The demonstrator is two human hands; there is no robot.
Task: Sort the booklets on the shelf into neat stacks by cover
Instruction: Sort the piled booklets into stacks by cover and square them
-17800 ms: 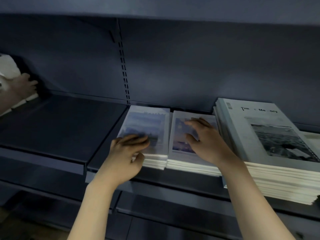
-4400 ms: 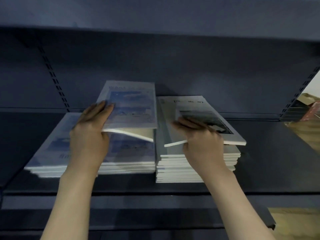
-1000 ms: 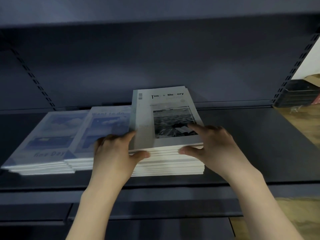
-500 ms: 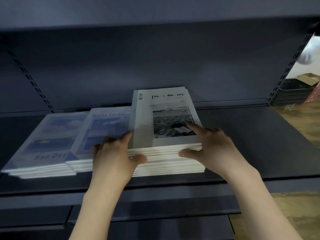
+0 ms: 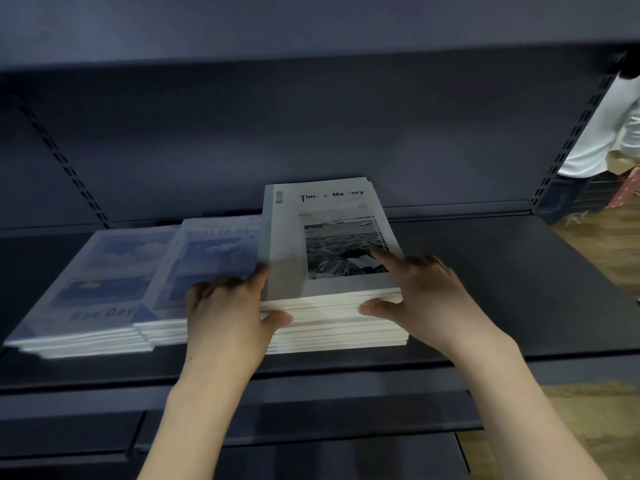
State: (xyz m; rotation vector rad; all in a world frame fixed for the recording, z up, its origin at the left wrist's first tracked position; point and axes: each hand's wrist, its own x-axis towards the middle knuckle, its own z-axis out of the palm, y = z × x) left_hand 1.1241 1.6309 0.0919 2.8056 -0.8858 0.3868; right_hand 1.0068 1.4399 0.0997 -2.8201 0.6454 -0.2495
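Observation:
Three booklet stacks lie side by side on the dark shelf (image 5: 502,292). The tallest, a grey "Time & Memory" stack (image 5: 329,244), is in the middle. My left hand (image 5: 228,317) grips its front left corner, thumb on the page edges and fingers along its left side. My right hand (image 5: 426,299) grips the front right corner, fingers on the top cover and thumb against the page edges. To the left lie a blue "want to do" stack (image 5: 214,258) and a blue "fine Day" stack (image 5: 100,289), both lower.
The shelf's back panel (image 5: 311,133) rises right behind the stacks, and an upper shelf (image 5: 311,26) overhangs. A slotted upright (image 5: 571,133) bounds the right side. Beyond it a person in white (image 5: 602,133) stands on a wooden floor (image 5: 595,251). A lower shelf (image 5: 311,410) juts out below.
Earlier my hands lifted booklets from two stacks; both now hold the grey stack's front corners. Over the last second they barely shifted. A person in white came into view at the right.

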